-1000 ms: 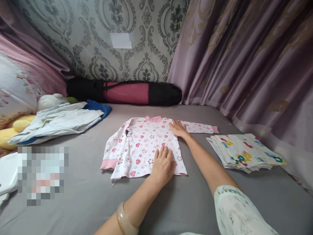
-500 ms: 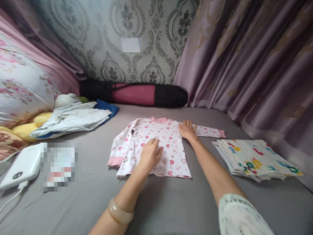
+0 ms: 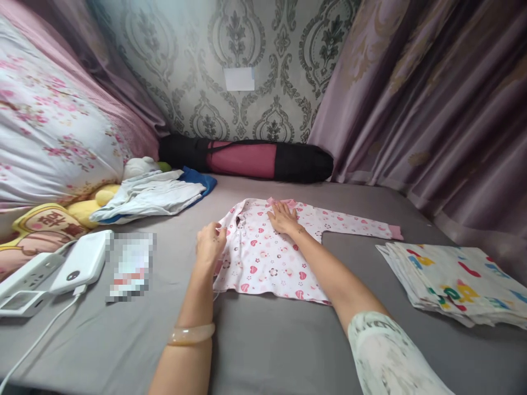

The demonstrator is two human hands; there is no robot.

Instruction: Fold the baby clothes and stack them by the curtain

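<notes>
The shirt (image 3: 263,258) lies left of the folded stack (image 3: 465,285). The right hand (image 3: 284,218) has moved to the collar (image 3: 292,203), fingers slightly spread; the left hand (image 3: 211,242), curled, grip unclear, has reached the farther sleeve (image 3: 229,220), seemingly shifting work there

Head camera | looks forward and down | grey sheet (image 3: 267,345) near | patterned wall (image 3: 280,44) beyond

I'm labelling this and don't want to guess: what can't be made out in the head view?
All in the head view:
Pixelated patch: blocks mask whatever lies there.
Shirt: one sleeve's end is mostly hidden by the left hand.
Whether that hand grips the sleeve: its own back hides this.
Folded stack: cut off by the right edge.
Power strip: cut off by the left edge.
</notes>
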